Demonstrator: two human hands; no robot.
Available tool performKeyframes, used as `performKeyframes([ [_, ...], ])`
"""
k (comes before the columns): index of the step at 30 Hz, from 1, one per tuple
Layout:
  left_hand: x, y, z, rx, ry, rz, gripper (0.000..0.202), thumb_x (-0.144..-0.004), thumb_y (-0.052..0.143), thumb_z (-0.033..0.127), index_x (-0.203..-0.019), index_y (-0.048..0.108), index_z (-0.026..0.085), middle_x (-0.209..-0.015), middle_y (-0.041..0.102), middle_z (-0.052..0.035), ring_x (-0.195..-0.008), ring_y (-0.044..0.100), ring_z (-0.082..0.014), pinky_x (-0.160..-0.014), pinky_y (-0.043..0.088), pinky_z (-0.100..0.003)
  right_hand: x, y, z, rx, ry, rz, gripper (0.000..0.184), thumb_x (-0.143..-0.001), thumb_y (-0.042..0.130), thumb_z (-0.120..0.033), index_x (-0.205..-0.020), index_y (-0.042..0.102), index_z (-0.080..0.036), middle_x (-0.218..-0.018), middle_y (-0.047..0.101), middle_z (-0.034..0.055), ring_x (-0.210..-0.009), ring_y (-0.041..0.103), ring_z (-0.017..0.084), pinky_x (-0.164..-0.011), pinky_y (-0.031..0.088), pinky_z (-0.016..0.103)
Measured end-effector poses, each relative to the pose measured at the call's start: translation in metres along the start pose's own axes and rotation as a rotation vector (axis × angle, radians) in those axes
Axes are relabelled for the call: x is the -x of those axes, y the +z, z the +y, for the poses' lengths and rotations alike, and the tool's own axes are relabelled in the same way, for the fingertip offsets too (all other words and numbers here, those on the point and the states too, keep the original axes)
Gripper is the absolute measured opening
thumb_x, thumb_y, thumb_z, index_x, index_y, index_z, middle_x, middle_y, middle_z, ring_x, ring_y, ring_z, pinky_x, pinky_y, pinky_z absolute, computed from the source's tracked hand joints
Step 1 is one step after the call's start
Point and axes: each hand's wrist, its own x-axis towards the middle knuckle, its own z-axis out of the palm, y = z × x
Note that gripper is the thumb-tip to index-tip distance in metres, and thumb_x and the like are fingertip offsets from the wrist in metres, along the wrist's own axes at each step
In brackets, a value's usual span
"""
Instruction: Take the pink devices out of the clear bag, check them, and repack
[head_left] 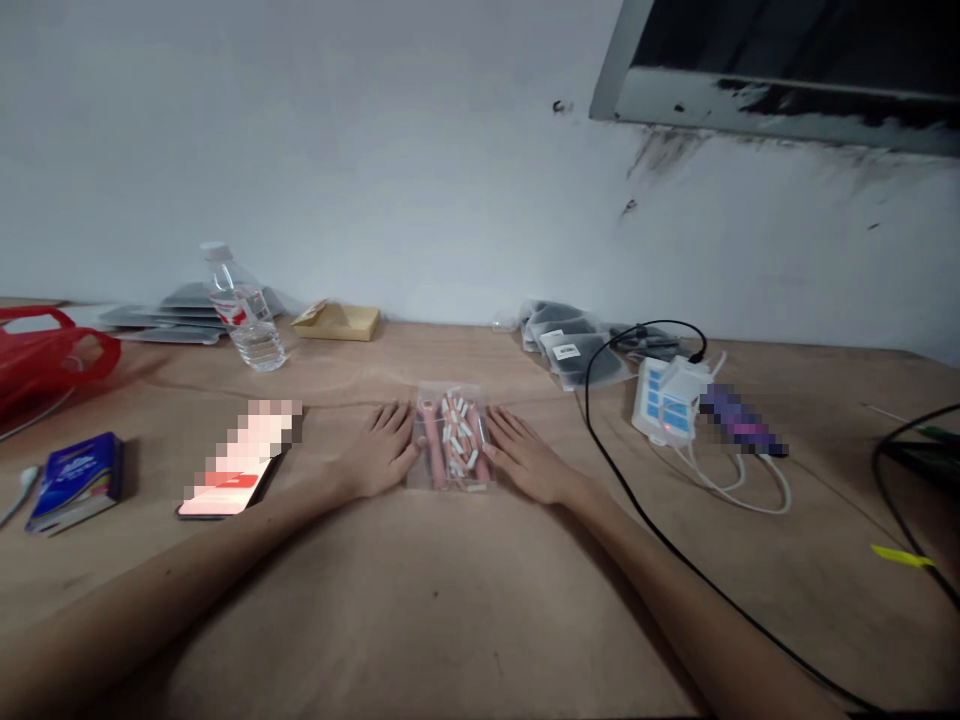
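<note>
Between my two hands a clear plastic bag (455, 440) lies flat on the wooden table (450, 610). Inside it are several small white-and-pink pieces and long pink parts along its sides; their exact kind I cannot make out. My left hand (386, 450) rests palm down at the bag's left edge, fingers stretched forward, thumb touching or just over the plastic. On the other side my right hand (523, 455) lies flat the same way, its thumb at the bag's right edge. Neither hand grips anything.
Left are a lit phone (244, 465), blue tissue pack (76, 480), red bag (45, 355) and water bottle (251, 320). A shallow yellow box (341, 322) and grey packets (566, 345) sit near the wall. Right are a power strip (666, 400), another phone (742, 420) and a black cable (637, 505).
</note>
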Motion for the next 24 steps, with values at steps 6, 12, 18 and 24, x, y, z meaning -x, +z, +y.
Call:
performKeyframes([
  [6, 0.0002, 0.0065, -0.0015, -0.014, -0.015, 0.026, 0.068, -0.104, 0.019, 0.049, -0.153, 0.038, 0.006, -0.162, 0.032, -0.0202, -0.153, 0.024, -0.0326, -0.123, 0.019, -0.049, 0.0001, -0.0017, -0.0035, 0.016, -0.005, 0.008, 0.079, -0.102, 0.014, -0.068, -0.163, 0.017, -0.018, -0.167, 0.020, 0.0110, -0.155, 0.016, 0.032, -0.125, 0.020, 0.057],
  [12, 0.0015, 0.0073, -0.0008, -0.022, -0.011, 0.030, 0.067, -0.103, 0.017, 0.046, -0.153, 0.037, 0.006, -0.162, 0.031, -0.0208, -0.153, 0.024, -0.0327, -0.123, 0.020, -0.049, 0.0004, -0.0041, -0.0083, 0.011, 0.019, -0.004, 0.083, -0.101, 0.012, -0.068, -0.162, 0.023, -0.012, -0.166, 0.020, 0.0144, -0.155, 0.015, 0.032, -0.126, 0.018, 0.055],
  [18, 0.0016, 0.0086, 0.0000, 0.016, -0.013, 0.030, 0.071, -0.103, 0.017, 0.052, -0.154, 0.036, 0.006, -0.162, 0.030, -0.0215, -0.153, 0.024, -0.0334, -0.122, 0.020, -0.052, 0.0009, 0.0017, -0.0033, -0.005, -0.009, 0.060, 0.076, -0.103, 0.016, -0.065, -0.160, 0.029, -0.017, -0.165, 0.026, 0.0132, -0.154, 0.021, 0.034, -0.124, 0.023, 0.060],
  [24, 0.0005, 0.0071, -0.0015, 0.012, 0.004, 0.043, 0.071, -0.103, 0.019, 0.053, -0.154, 0.037, 0.006, -0.161, 0.032, -0.0220, -0.152, 0.025, -0.0342, -0.122, 0.021, -0.052, 0.0019, 0.0011, -0.0036, -0.020, -0.026, 0.089, 0.074, -0.103, 0.019, -0.066, -0.160, 0.031, -0.020, -0.164, 0.031, 0.0115, -0.154, 0.023, 0.032, -0.124, 0.024, 0.059],
])
